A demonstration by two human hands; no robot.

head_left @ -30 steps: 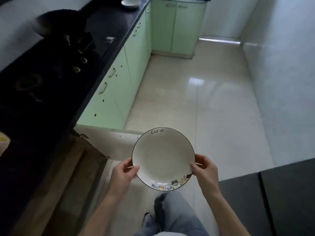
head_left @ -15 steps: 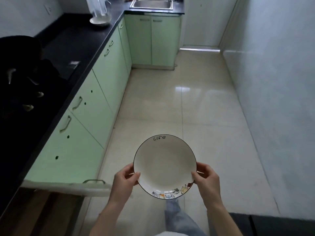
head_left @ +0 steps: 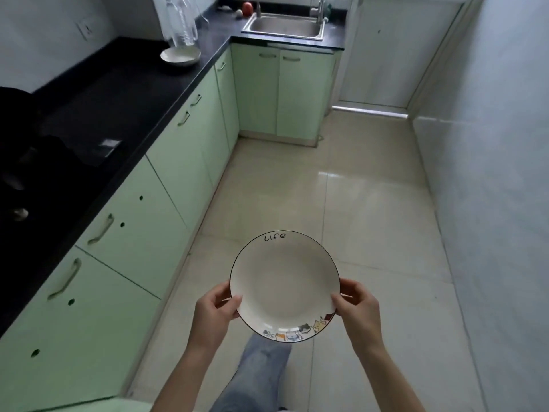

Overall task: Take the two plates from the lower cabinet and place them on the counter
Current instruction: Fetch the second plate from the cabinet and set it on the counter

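Note:
A white plate [head_left: 282,285] with a thin dark rim, the word "Life" and small cartoon cats hangs level over the floor in front of me. My left hand [head_left: 215,315] grips its left edge, thumb on top. My right hand [head_left: 358,310] grips its right edge the same way. A second white plate [head_left: 180,55] lies on the black counter [head_left: 124,102] far ahead on the left, below some clear bottles. The green lower cabinets [head_left: 166,191] run under the counter along my left.
A steel sink [head_left: 283,26] is set in the far counter, with a red round object [head_left: 247,8] beside it. A dark stove area [head_left: 26,179] fills the near left counter. Beige floor tiles [head_left: 341,203] stretch ahead; a pale wall [head_left: 490,144] bounds the right.
My view has risen and moved forward along the cabinets; the open cabinet door has dropped out of sight. The plate stays held in both hands the same way.

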